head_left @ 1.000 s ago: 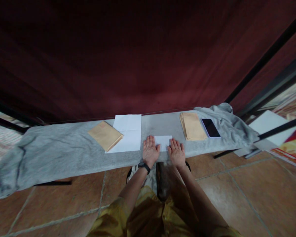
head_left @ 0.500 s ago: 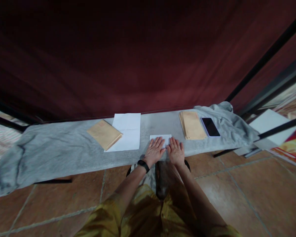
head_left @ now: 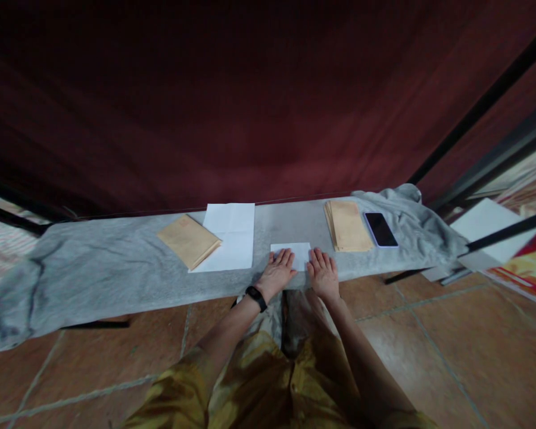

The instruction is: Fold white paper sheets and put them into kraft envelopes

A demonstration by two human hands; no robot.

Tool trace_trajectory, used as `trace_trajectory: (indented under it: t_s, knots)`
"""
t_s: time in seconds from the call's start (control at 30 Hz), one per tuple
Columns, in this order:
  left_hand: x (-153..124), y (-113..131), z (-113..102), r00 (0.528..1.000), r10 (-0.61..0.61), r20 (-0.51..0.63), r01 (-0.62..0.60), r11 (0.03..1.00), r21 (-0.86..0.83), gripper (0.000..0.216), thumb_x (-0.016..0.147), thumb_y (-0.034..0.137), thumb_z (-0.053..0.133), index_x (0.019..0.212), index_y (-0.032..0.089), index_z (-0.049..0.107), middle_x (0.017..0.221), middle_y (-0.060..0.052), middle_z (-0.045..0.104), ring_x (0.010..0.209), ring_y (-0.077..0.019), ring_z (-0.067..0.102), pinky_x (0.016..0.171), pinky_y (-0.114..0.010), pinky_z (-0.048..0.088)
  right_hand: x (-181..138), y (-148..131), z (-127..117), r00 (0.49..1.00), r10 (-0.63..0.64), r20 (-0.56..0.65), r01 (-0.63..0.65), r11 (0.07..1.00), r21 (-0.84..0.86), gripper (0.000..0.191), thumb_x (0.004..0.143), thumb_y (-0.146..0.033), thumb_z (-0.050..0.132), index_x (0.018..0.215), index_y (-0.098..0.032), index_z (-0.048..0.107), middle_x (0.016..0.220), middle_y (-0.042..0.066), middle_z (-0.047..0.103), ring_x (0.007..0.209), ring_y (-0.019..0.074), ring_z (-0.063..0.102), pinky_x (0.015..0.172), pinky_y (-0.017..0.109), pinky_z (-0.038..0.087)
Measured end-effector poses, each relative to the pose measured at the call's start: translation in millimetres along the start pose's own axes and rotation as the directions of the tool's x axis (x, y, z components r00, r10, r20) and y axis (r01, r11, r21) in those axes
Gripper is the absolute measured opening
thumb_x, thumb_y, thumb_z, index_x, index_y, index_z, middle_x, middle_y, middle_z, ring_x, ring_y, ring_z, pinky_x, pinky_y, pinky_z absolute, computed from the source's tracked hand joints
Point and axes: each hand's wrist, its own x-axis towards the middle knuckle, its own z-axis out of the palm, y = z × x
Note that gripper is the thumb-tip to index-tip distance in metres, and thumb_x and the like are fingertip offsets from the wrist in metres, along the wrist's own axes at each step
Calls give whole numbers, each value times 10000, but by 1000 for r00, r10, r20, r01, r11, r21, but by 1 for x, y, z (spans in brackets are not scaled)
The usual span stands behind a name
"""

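A small folded white paper [head_left: 301, 256] lies on the grey cloth in front of me. My left hand [head_left: 277, 271] rests flat on its left part, fingers stretched out and covering some of it. At the paper's right edge lies my right hand [head_left: 323, 273], also flat with its fingers extended. Left of them, larger white sheets [head_left: 234, 235] with a crease lie on the cloth. A stack of brown envelopes [head_left: 190, 241] overlaps these sheets at an angle. Beyond my right hand is a second stack of brown envelopes [head_left: 349, 226].
A phone [head_left: 381, 230] with a dark screen lies right of the envelopes. The grey cloth [head_left: 116, 262] covers a long narrow bench. A dark red curtain-like surface [head_left: 250, 119] rises behind it. Black metal bars [head_left: 486, 113] stand at the right, near a colourful printed box [head_left: 524, 262].
My hands have spread slightly apart across the folded paper, the right one moving to its right edge. More of the paper shows between them.
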Motion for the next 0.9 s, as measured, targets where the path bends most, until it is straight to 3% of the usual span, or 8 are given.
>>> trace_trajectory:
  t_s: [0.2,0.3,0.47,0.57,0.63,0.7,0.83,0.9]
  knots:
    - [-2,0,-10,996,69,60,-70,997,18,485,984,168,391,1465,124,436,1554,-189,405,1448,-299,368,1135,-533,363,0,6,1,999,-37,-16,38,998,47,508,1042,-373,306,1483,-167,449,1549,107,439,1426,279,364,1165,472,237]
    - [-5,2,-15,998,60,20,-60,998,15,505,947,61,375,1434,151,475,1524,-177,453,1413,-275,428,1105,-496,406,-2,10,0,998,-64,-17,65,993,100,510,1030,-381,338,1475,-160,453,1543,124,444,1430,270,364,1165,476,246]
    - [-9,-3,-34,995,59,-76,-68,990,-123,334,952,98,439,1187,173,663,1254,-115,684,1162,-225,634,1028,-383,464,-2,19,-14,993,-118,-9,115,938,327,485,986,-424,428,1393,-191,552,1508,121,490,1413,275,402,1168,507,272]
    - [-7,-12,-50,988,-27,-151,-17,958,-285,255,975,190,469,1012,209,720,1015,-71,751,964,-202,688,922,-337,501,5,18,-28,996,-76,-38,84,809,581,431,980,-458,424,1193,-194,690,1381,122,610,1297,265,529,1096,452,389]
    - [-2,-19,-58,968,-135,-213,25,892,-452,208,960,243,528,990,227,732,991,-53,757,930,-196,691,879,-312,509,13,14,-35,1000,2,-19,12,699,715,453,966,-522,433,1086,-188,715,1180,112,713,1089,246,643,946,385,492]
    - [5,-27,-62,936,-258,-240,39,753,-656,160,914,262,600,984,228,741,987,-41,761,912,-189,692,842,-287,516,24,8,-39,994,111,25,-91,646,758,509,938,-602,436,988,-176,709,921,70,741,831,210,662,745,310,516]
    - [18,-42,-50,870,-466,-159,35,381,-924,193,800,250,710,976,175,734,859,-34,741,780,-163,680,729,-260,532,46,-2,-36,964,262,39,-215,689,692,567,929,-651,376,856,-169,666,693,14,648,626,157,556,586,251,427]
    - [20,-46,-35,853,-513,-96,83,315,-945,277,759,228,738,1026,160,717,779,-12,706,695,-143,657,661,-247,528,53,-4,-32,955,296,25,-241,722,649,532,952,-599,365,847,-169,661,682,20,635,623,160,545,597,258,410]
